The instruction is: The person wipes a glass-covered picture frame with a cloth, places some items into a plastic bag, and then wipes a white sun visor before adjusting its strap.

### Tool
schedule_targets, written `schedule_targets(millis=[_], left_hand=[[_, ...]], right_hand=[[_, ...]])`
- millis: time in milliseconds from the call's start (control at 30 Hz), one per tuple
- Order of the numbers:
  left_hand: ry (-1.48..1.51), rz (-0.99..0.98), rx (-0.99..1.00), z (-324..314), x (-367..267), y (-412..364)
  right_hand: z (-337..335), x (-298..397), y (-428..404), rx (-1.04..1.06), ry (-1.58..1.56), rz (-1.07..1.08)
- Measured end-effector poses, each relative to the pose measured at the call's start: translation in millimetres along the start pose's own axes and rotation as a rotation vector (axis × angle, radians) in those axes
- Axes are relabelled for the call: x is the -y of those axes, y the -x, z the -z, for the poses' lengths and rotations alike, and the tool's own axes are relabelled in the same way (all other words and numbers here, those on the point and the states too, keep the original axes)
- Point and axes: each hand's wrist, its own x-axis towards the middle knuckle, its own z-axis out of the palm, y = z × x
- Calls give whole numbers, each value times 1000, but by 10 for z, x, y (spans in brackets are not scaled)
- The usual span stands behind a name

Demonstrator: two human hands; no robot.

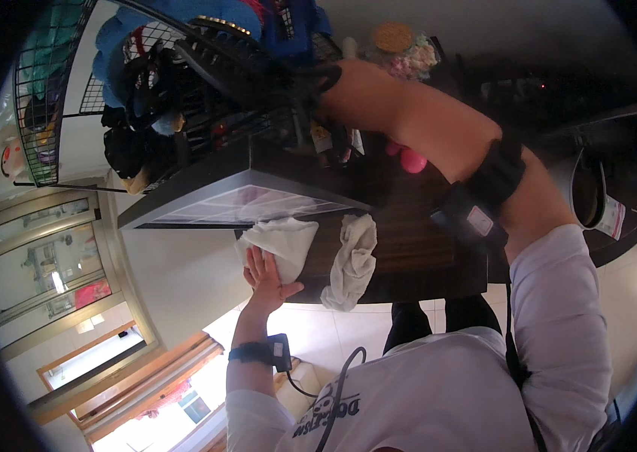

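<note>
My left hand [264, 277] lies against a folded white cloth [291, 240], fingers over its near side and thumb held apart. That cloth is by the left edge of a dark wooden table [409, 260], just below a black-framed glossy panel [239, 204] with reflections on its face. A second, crumpled whitish cloth [350, 263] lies on the table to the right of my left hand. My right arm stretches forward across the table towards a black wire rack [228, 85]. The right hand itself is hidden among dark things there.
Bags and plush-like items hang at the wire basket [39, 113] on the left. Beyond my right arm are a pink ball [413, 160] and a flower bunch [414, 59]. A round container [588, 186] stands at the right. Cables run from the wrist devices.
</note>
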Motion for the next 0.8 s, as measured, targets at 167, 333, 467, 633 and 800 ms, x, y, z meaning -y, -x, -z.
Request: schedule_targets(millis=[167,333,467,633,800], left_hand=[[-13,-22,-22,-42,43,-6],[-24,-16,-13,-34,36,-8],[-32,22,27,14,-10,-17],[-56,67,61,13,-29,-21],[-31,41,31,-10,5,-11]], right_hand=[[49,47,22,207,171,14],[120,9,115,80,-36,-19],[215,-3,623,-243,-415,-355],[-22,223,1258,-477,-237,-806],[-332,298,1244,-376,-62,-749]])
